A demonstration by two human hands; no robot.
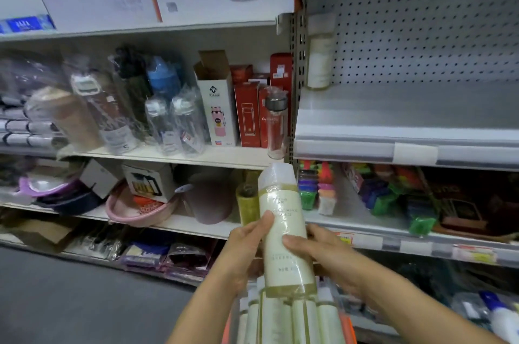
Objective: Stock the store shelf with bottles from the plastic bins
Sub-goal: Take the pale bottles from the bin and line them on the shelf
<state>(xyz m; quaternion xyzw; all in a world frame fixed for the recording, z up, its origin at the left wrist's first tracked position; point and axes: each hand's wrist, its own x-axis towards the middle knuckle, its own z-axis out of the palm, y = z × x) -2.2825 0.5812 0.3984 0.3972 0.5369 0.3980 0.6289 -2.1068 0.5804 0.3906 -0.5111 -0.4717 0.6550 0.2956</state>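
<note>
Head view: the fingers (266,222) of the left hand (244,248) and of the right hand (325,258) are curled round the lower half of a pale bottle (282,203), clamped on it from both sides. It is held nearly upright above the bin (348,326) of like bottles (278,318). Its glossy film wrap probably makes it slick. It looks rigid and, if full, fairly heavy, so take it round the mid-body rather than the cap. 1 shelved bottle (320,59) stands at the back left corner of the grey shelf (407,119)
</note>
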